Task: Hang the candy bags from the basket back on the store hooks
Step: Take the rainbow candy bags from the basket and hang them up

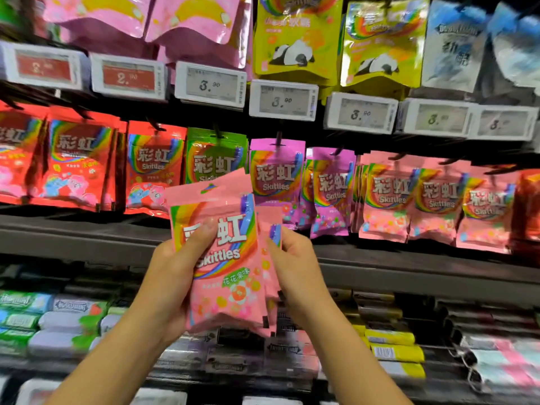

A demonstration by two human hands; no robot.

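Observation:
I hold a small stack of pink Skittles bags (225, 276) upright in front of the shelf. My left hand (178, 270) grips the stack from the left, thumb across the front bag's lettering. My right hand (295, 267) pinches the right edge of a bag behind the front one. Matching pink bags (388, 200) hang on hooks to the right at mid height. Purple Skittles bags (277, 176) and a green one (216, 159) hang straight behind the held stack. The basket is out of view.
Red Skittles bags (79, 159) hang at the left. Price tags (210, 83) line the rail above, with pink, yellow panda (295, 39) and blue bags higher up. Below the grey shelf ledge (409, 273) lie rows of gum packs (43, 317).

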